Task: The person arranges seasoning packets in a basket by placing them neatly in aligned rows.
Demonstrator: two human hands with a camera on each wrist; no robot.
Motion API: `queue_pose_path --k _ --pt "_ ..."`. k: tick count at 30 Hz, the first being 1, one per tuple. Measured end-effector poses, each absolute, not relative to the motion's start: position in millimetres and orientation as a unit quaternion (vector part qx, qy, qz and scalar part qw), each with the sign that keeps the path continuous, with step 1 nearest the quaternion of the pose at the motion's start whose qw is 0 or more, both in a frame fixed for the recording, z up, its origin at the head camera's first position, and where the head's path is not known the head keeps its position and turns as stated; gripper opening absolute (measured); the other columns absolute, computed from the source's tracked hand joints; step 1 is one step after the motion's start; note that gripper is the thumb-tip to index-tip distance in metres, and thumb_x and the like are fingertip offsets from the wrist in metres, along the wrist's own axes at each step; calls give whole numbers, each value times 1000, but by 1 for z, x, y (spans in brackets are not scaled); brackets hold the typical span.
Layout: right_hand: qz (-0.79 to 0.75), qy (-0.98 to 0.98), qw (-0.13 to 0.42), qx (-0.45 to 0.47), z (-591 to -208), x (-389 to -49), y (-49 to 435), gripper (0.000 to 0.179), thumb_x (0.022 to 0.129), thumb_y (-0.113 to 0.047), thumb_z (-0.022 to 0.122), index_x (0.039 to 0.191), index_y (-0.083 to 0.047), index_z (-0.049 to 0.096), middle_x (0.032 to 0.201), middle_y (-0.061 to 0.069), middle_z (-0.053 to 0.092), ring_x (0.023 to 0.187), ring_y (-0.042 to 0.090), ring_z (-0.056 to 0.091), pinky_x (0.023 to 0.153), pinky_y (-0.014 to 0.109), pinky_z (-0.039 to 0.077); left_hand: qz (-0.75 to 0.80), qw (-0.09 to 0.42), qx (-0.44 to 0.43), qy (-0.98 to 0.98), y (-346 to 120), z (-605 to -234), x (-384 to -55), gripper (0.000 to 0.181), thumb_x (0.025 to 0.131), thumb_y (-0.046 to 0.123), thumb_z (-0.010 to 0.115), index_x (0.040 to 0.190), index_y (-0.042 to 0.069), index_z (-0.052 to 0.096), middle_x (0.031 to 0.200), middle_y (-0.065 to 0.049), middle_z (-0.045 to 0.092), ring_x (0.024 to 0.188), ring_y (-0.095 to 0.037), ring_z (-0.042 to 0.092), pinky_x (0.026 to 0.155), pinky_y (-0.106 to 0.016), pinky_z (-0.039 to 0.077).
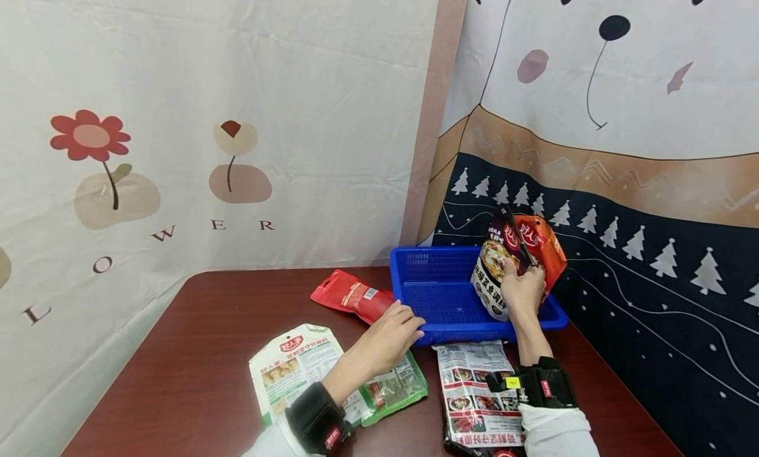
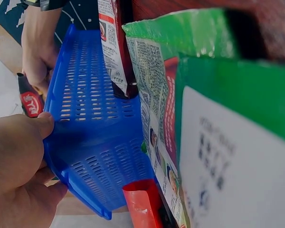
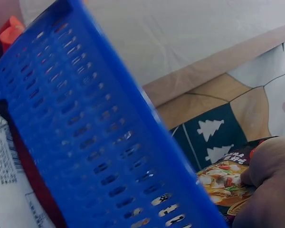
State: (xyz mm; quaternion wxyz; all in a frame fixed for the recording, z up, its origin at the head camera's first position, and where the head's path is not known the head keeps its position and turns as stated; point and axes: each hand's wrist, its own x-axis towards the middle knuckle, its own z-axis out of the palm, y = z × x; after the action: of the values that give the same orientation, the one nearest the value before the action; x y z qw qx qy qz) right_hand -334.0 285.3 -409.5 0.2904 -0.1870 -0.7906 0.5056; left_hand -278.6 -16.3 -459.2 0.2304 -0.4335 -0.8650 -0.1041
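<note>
My left hand [image 1: 388, 332] grips the near left corner of a blue plastic basket [image 1: 459, 333]; in the left wrist view, the thumb [image 2: 45, 124] lies over its rim and the fingers curl beneath. At the basket's right end, my right hand [image 1: 523, 289] holds a dark food packet [image 1: 495, 263] with a noodle dish printed on it, together with an orange packet [image 1: 550, 247] beside it. Both packets stand tilted and rise above the rim. The right wrist view shows the thumb against the dark packet [image 3: 221, 183], with the other fingers mostly hidden.
A red packet [image 1: 350, 295] lies left of the basket. Nearer, a white and green packet [image 1: 296, 365] overlaps a green one [image 1: 400, 391]. A black and white packet [image 1: 474, 391] lies in front of the basket under the right forearm. Printed cloth [image 1: 622, 299] hangs along the table's right edge.
</note>
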Motion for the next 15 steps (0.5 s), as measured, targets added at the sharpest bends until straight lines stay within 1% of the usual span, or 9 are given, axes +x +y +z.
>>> queue_pose_path --k 2,4,8,11,15 --pt "497 -797 284 -194 -413 -335 286 58 116 -32 58 152 14 56 158 40 54 155 56 47 134 65 35 -102 230 -433 -865 -16 -459 -279 26 116 25 65 132 8 77 120 -7 78 122 -24 71 133 -47 48" --pt "492 -801 276 -201 -416 -336 287 58 116 -34 58 152 12 58 159 40 55 155 57 47 132 66 36 -100 230 -433 -866 -17 -459 -279 26 117 25 64 132 9 77 120 -7 79 122 -24 71 133 -47 48" --pt "485 -807 270 -202 -421 -339 289 52 116 -33 59 144 9 67 150 42 62 148 59 55 125 69 42 -98 226 -431 -868 -17 -459 -279 26 116 25 65 133 9 77 121 -7 79 123 -24 71 132 -47 48" --pt "483 -810 266 -199 -424 -340 290 50 115 -32 60 145 7 67 150 42 62 147 59 55 124 69 43 -97 225 -429 -869 -17 -459 -279 26 116 25 65 133 9 77 122 -7 79 124 -24 72 133 -47 48" --pt "482 -817 246 -200 -425 -340 291 51 115 -34 59 147 6 65 153 42 60 148 58 54 121 70 44 -97 227 -430 -869 -17 -459 -279 26 117 25 64 133 9 77 122 -7 79 123 -24 71 132 -47 48"
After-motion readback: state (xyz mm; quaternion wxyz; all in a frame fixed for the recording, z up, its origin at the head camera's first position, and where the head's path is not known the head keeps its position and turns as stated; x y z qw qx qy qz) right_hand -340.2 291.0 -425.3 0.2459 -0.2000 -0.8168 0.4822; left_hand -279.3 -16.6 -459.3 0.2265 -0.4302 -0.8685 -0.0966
